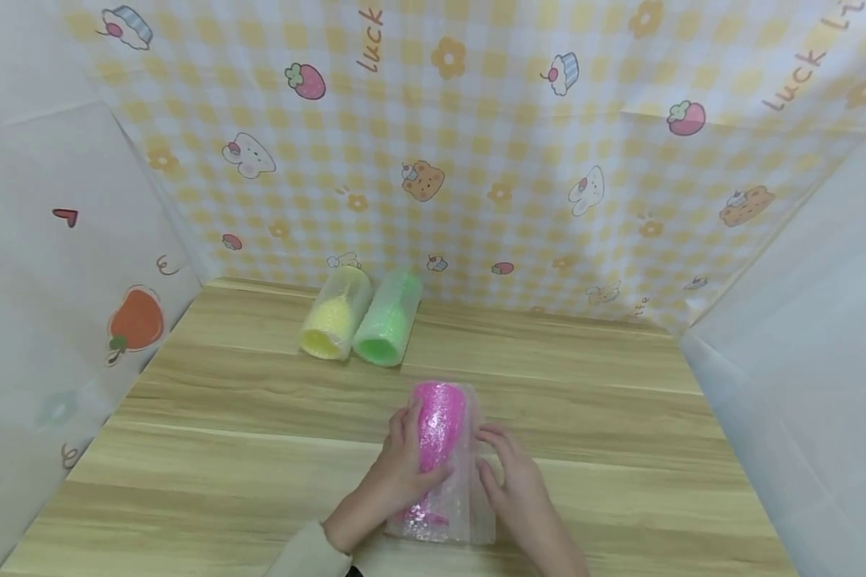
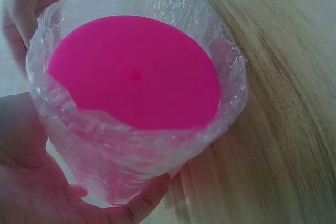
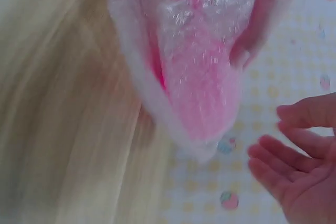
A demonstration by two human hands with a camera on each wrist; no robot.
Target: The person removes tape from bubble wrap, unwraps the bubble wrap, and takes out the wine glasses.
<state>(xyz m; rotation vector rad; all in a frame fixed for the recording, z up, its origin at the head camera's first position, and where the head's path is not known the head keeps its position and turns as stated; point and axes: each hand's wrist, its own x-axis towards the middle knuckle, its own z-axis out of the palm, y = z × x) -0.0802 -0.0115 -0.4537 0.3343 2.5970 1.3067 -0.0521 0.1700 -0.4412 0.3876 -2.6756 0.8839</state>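
Note:
A pink plastic cup in clear bubble wrap lies on the table in front of me. My left hand grips it from the left side, thumb across the top and fingers round the wrap. In the left wrist view the cup's round flat base shows inside the open end of the bubble wrap. To the right of the roll is my right hand, fingers loosely bent beside the loose wrap edge. The right wrist view shows this right hand apart from the wrapped cup with nothing in it.
Two more wrapped cups, one yellow and one green, lie side by side at the back of the wooden table. Behind them hangs a yellow checked cloth. White sheets enclose the sides.

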